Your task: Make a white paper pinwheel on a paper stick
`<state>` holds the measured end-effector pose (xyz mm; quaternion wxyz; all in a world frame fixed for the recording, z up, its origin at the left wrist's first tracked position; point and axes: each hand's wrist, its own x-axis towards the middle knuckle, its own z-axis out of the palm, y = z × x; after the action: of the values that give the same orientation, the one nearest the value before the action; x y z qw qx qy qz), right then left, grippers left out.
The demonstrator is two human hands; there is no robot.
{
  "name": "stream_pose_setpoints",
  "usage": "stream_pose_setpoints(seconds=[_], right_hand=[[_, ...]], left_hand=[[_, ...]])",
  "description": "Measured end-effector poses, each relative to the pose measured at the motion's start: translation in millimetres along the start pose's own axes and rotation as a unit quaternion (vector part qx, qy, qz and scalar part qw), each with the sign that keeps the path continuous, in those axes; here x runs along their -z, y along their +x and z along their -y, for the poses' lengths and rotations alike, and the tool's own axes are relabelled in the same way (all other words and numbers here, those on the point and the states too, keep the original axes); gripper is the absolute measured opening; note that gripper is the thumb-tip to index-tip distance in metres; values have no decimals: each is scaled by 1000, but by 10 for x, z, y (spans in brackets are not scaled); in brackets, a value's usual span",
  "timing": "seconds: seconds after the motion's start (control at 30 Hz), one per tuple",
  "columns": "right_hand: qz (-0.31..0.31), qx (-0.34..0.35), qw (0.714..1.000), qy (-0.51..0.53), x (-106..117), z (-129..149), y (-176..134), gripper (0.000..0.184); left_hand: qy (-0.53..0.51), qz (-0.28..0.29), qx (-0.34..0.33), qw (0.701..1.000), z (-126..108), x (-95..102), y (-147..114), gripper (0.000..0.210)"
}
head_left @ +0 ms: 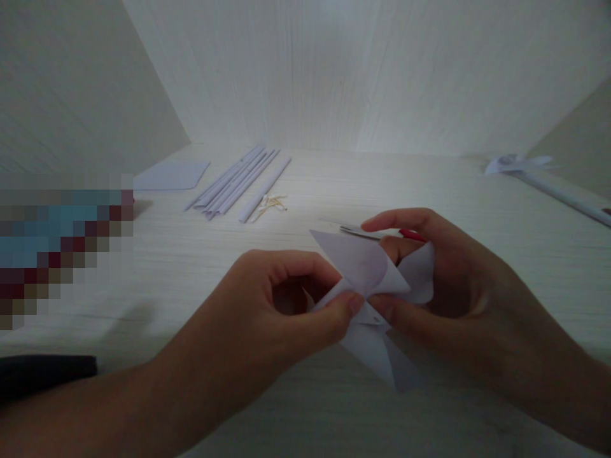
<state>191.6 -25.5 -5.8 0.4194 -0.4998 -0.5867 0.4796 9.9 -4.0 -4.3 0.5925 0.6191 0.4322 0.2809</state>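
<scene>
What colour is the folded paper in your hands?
White, plain; the folded paper shows best in the head view, its only view.

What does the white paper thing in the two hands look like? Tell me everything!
The folded paper piece is white, thin and creased into pointed flaps, like a pinwheel or star. One point sticks up to the left, another hangs down toward the wooden table. It is held above the table, pinched at its middle between the left hand and the right hand. Something red and silvery shows just behind it, too hidden to name.
</scene>
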Motion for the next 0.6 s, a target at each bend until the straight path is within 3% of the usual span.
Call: stream_pose_setpoints(seconds=[0.4,0.6], right_hand=[[-3,-2,1000,-12,-8,-6,-8,42],[52,-20,998,19,-4,-11,-24,42]], left_hand=[[4,10,-7,1000,0,-8,9,8],[-6,15,-26,1000,0,-4,8,7]])
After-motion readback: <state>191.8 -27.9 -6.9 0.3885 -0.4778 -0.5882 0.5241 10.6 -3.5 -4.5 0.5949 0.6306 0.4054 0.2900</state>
